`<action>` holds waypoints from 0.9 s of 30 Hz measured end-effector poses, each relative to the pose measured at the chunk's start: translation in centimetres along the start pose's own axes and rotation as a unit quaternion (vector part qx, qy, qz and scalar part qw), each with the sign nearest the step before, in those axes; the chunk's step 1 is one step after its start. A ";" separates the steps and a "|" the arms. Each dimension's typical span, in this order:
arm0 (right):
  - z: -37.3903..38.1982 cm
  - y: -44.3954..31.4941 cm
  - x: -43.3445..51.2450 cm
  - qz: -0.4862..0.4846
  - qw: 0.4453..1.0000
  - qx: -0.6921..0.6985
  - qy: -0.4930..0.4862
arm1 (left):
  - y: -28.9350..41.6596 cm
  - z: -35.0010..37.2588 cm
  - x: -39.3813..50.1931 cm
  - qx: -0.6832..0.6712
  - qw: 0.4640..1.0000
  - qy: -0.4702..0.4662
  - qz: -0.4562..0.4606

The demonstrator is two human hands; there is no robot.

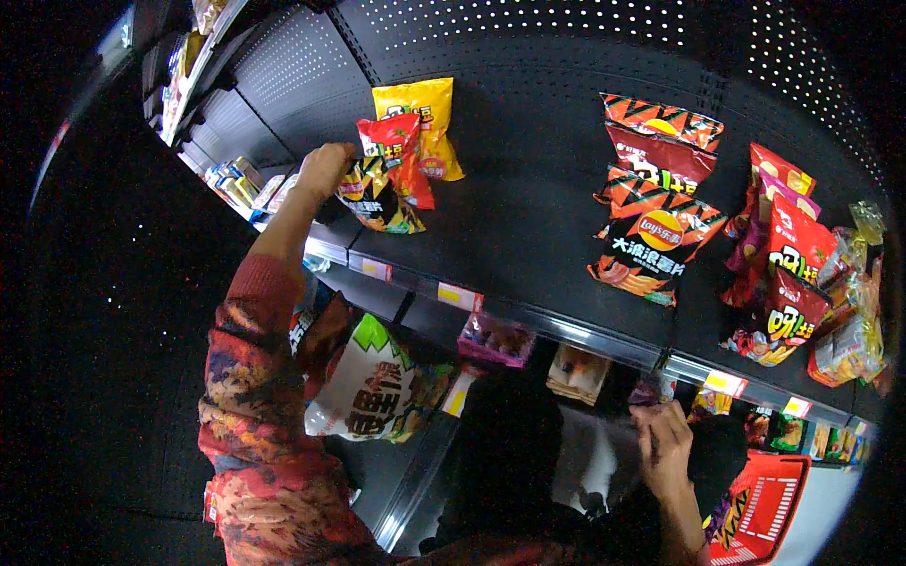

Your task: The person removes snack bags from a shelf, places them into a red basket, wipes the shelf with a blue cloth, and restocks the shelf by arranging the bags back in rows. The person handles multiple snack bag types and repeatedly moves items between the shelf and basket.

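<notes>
My left hand [327, 170] is closed on the upper edge of a black Lay's potato chip bag [369, 198] at the left of the shelf. Directly behind that bag stand a red snack bag [400, 152] and a yellow snack bag [435, 117]. My right hand [664, 435] is low in front of my body, its fingers curled, below the shelf's front edge. Beside its fingertips is a dim grey sheet-like thing [594, 453]; whether the hand holds it I cannot tell.
On the black shelf [495, 205], orange-and-black Lay's bags [651, 237] and several red bags [800, 240] stand rightward. Price tags [460, 296] line its edge. Below are a large white snack bag [368, 382] and a purple box [497, 339]. A red shopping basket [768, 509] is lower right.
</notes>
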State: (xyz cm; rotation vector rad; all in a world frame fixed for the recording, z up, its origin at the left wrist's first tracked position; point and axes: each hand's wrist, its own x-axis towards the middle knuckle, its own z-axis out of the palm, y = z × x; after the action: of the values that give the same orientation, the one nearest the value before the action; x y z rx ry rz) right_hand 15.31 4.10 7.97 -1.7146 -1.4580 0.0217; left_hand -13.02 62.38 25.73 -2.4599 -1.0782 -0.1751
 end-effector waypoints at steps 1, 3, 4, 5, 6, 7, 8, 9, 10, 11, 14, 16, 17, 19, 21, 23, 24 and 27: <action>-0.1 0.0 -0.1 -0.001 1.000 -0.002 0.001 | 0.7 -0.8 -0.3 0.008 1.000 -0.018 0.002; -0.2 0.0 -0.2 -0.002 1.000 -0.001 0.007 | 2.3 -2.8 -0.9 -0.004 1.000 -0.021 0.003; -0.3 0.0 -0.1 0.000 1.000 0.002 0.013 | 3.3 -3.9 -1.1 -0.009 1.000 -0.020 0.007; -0.5 -0.1 -0.2 0.011 1.000 0.003 0.013 | 4.4 -4.9 -1.5 -0.012 1.000 -0.024 0.009; -0.6 -0.2 -0.2 0.015 0.999 0.013 0.029 | 5.4 -6.1 -2.3 -0.048 0.998 0.006 0.033; -0.9 -0.5 -0.1 0.027 0.999 0.029 0.034 | 6.6 -7.3 -2.8 -0.075 0.996 0.009 0.046; -1.2 -0.8 0.0 0.040 0.997 0.044 0.039 | 7.7 -8.6 -3.4 -0.100 0.993 0.007 0.056; -1.6 -1.2 0.3 0.052 0.996 0.062 0.048 | 9.0 -9.9 -4.0 -0.127 0.989 0.010 0.069; -2.1 -1.6 0.7 0.048 0.994 0.072 0.059 | 10.4 -11.1 -4.7 -0.156 0.982 0.040 0.097; -2.7 -2.2 1.2 0.058 0.993 0.085 0.061 | 11.8 -12.4 -5.5 -0.177 0.978 0.036 0.107; -5.4 -4.2 3.5 0.031 0.992 0.099 0.073 | 16.8 -16.2 -7.6 -0.227 0.963 0.035 0.141; -7.7 -5.5 5.4 -0.046 0.992 0.051 0.104 | 20.2 -18.7 -8.9 -0.263 0.942 0.050 0.200; -8.8 -6.1 6.4 -0.083 0.989 0.008 0.119 | 21.8 -19.9 -9.5 -0.291 0.923 0.067 0.242; -11.0 -7.3 8.5 -0.154 0.973 -0.052 0.165 | 25.3 -22.0 -10.3 -0.331 0.903 0.062 0.266; -13.2 -8.4 9.7 -0.200 0.957 -0.097 0.185 | 28.8 -23.8 -11.1 -0.343 0.882 0.074 0.315; -15.1 -9.0 10.5 -0.243 0.940 -0.148 0.188 | 32.3 -25.4 -11.8 -0.339 0.870 0.101 0.344; -16.0 -9.1 10.4 -0.225 0.940 -0.192 0.168 | 34.1 -26.2 -11.9 -0.332 0.856 0.129 0.375; -19.3 -8.8 9.2 -0.193 0.937 -0.258 0.133 | 39.1 -28.4 -12.7 -0.326 0.818 0.198 0.431</action>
State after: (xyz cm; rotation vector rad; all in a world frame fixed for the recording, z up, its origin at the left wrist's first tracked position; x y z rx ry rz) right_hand 21.19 -0.17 29.90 -1.7029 -1.6559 -0.8393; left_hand 8.30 17.95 33.80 -3.0119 0.4064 -0.8173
